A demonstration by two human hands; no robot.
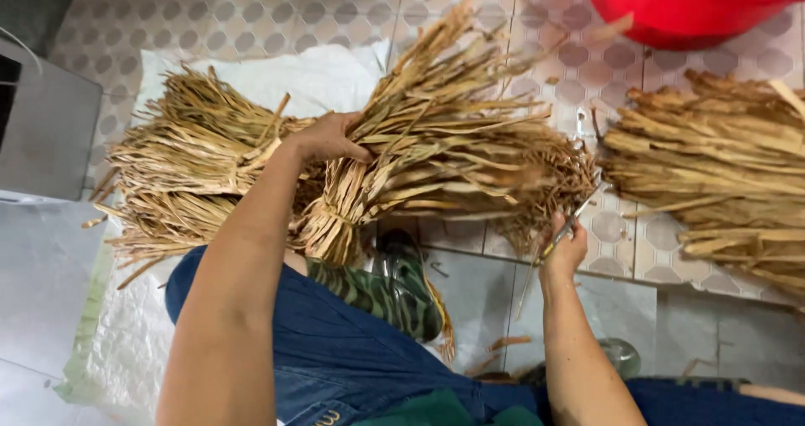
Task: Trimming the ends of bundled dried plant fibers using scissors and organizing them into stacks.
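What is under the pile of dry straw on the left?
A white woven sack lies spread on the tiled floor under the left straw pile. Its edges stick out around the pile. What lies on the sack directly beneath the straw is covered.

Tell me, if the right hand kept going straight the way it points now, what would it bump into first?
Most likely the frayed end of the dried-strip bundle that the left hand grips. The right hand, holding scissors, points up and away, right under that end. Depth is hard to judge, so it might slip past onto the tiled floor.
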